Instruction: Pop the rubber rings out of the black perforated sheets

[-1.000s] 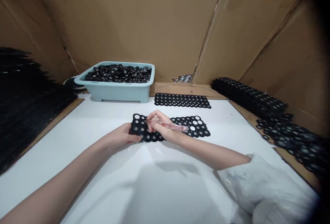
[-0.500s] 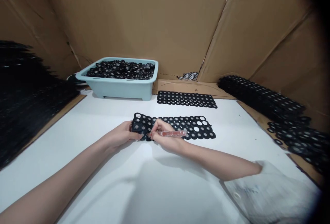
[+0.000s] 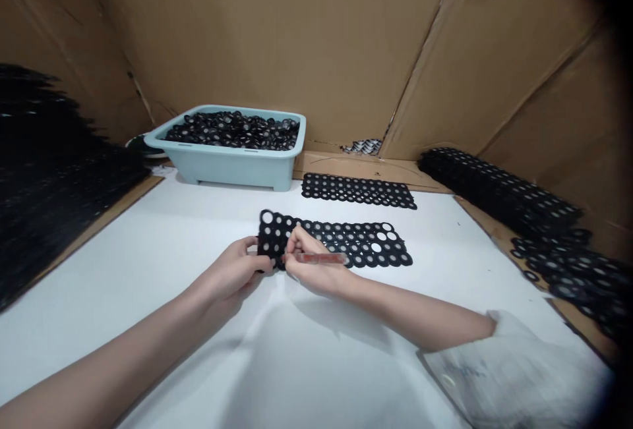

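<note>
A black sheet of joined rings (image 3: 363, 238) lies in front of me on the white table, its left end tilted up. My left hand (image 3: 242, 263) grips that raised left end, thumb on the near edge and fingers behind. In my right hand (image 3: 314, 264) is a slim tool with a reddish-brown handle (image 3: 321, 258), pinched like a pen. Its tip meets the sheet near my left thumb; what kind of tip it is stays hidden. Several rings toward the sheet's right end and one at its upper left corner show bright white openings.
A light blue basin (image 3: 232, 169) full of small black rings stands at the back left. Behind the held sheet lies another black ring sheet (image 3: 359, 190). Stacked sheets (image 3: 499, 185) line the right side, and a tall dark pile (image 3: 54, 185) rises at left. Cardboard walls (image 3: 277, 33) enclose the table.
The sheet's left end has been lifted and tilted more upright. My right hand with the tool has shifted slightly left, closer to my left thumb.
</note>
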Available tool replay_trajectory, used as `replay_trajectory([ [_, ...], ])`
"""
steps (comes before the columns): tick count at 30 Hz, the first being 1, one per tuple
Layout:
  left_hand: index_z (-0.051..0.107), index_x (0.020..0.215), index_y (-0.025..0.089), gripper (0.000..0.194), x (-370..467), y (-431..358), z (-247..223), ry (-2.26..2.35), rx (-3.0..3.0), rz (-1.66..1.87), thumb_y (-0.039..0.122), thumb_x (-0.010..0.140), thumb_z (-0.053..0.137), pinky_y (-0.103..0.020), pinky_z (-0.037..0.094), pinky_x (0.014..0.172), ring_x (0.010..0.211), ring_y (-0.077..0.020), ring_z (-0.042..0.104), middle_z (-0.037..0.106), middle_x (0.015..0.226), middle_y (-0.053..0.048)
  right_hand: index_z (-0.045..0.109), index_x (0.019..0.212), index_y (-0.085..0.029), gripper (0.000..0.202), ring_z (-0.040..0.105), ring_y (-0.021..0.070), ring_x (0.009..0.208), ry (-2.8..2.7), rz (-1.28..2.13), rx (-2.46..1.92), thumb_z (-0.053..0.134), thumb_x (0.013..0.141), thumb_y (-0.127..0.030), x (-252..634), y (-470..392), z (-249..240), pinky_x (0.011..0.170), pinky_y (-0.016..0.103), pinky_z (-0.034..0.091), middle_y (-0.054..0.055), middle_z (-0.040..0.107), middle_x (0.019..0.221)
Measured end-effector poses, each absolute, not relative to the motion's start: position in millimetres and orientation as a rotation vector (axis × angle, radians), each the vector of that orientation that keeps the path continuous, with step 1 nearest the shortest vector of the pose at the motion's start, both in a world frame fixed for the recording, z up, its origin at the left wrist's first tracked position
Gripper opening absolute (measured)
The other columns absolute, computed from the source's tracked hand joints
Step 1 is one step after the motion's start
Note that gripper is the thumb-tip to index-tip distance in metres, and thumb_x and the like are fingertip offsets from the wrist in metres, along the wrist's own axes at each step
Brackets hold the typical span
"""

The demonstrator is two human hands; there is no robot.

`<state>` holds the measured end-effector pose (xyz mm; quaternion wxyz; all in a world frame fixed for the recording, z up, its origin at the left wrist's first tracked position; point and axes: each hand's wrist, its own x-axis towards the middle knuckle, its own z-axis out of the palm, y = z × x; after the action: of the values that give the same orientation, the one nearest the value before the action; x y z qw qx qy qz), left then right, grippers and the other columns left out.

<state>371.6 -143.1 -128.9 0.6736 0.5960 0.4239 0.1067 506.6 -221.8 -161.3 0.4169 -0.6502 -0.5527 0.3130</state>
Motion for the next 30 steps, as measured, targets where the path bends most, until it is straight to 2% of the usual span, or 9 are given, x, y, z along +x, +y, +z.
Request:
replay_trajectory([
  [4, 0.041, 0.068, 0.017, 0.018, 367.7, -131.9, -124.8, 0.844, 1.428, 0.099, 0.016, 0.062, 0.058, -0.02, 0.013, 0.038, 0.037, -0.0029, 0.022, 0.03, 0.045, 0.009, 0.04, 0.075, -0.021, 0.007, 0.043, 0.01, 0.055, -1.384, 0.82, -1.596, 0.046, 0.071, -0.022, 508.9, -223.4, -162.2, 0.05, 0.023, 0.032, -0.004, 0.047, 0.065],
  [8, 0.042, 0.065, 0.016, 0.023, 366.4, -117.5, -125.0, 0.84, 1.45, 0.053, 0.031, 0.068, 0.059, -0.021, 0.013, 0.038, 0.035, -0.0024, 0.024, 0.035, 0.046, 0.008, 0.038, 0.074, -0.021, 0.01, 0.045, 0.0096, 0.053, -1.294, 0.944, -1.404, 0.047, 0.072, -0.022, 514.3, -222.3, -166.6, 0.049, 0.022, 0.033, -0.004, 0.049, 0.064],
  [14, 0.047, 0.065, 0.014, 0.024, 365.2, -107.1, -122.0, 0.87, 1.573, -0.039, 0.034, 0.067, 0.061, -0.02, 0.02, 0.038, 0.039, -0.007, 0.041, 0.048, 0.048, 0.003, 0.037, 0.075, -0.02, 0.01, 0.048, 0.0102, 0.056, -1.109, 0.927, -1.269, 0.045, 0.076, -0.025, 516.8, -218.9, -169.6, 0.053, 0.022, 0.034, -0.004, 0.051, 0.06],
  [23, 0.053, 0.066, 0.013, 0.019, 365.2, -111.2, -111.6, 0.88, 1.475, -0.06, 0.032, 0.067, 0.058, -0.021, 0.028, 0.042, 0.041, -0.0068, 0.041, 0.054, 0.054, 0.0, 0.037, 0.077, -0.021, 0.01, 0.049, 0.0107, 0.056, -1.134, 0.94, -1.326, 0.046, 0.076, -0.025, 515.5, -220.1, -168.3, 0.051, 0.022, 0.034, -0.003, 0.052, 0.062],
  [27, 0.053, 0.069, 0.013, 0.027, 366.1, -112.4, -114.3, 0.823, 1.487, -0.05, 0.039, 0.066, 0.061, -0.02, 0.029, 0.041, 0.043, -0.0061, 0.041, 0.052, 0.06, 0.001, 0.037, 0.076, -0.02, 0.012, 0.051, 0.0107, 0.057, -1.148, 0.949, -1.308, 0.047, 0.076, -0.026, 515.5, -219.6, -169.9, 0.051, 0.022, 0.035, -0.002, 0.054, 0.065],
  [30, 0.049, 0.064, 0.014, 0.032, 366.2, -113.4, -121.8, 0.846, 1.565, -0.032, 0.043, 0.066, 0.061, -0.02, 0.026, 0.037, 0.039, -0.0053, 0.038, 0.049, 0.055, 0.002, 0.037, 0.075, -0.02, 0.013, 0.05, 0.0099, 0.057, -1.174, 0.956, -1.276, 0.049, 0.076, -0.026, 514.9, -220.4, -171.5, 0.05, 0.021, 0.036, -0.002, 0.053, 0.066],
])
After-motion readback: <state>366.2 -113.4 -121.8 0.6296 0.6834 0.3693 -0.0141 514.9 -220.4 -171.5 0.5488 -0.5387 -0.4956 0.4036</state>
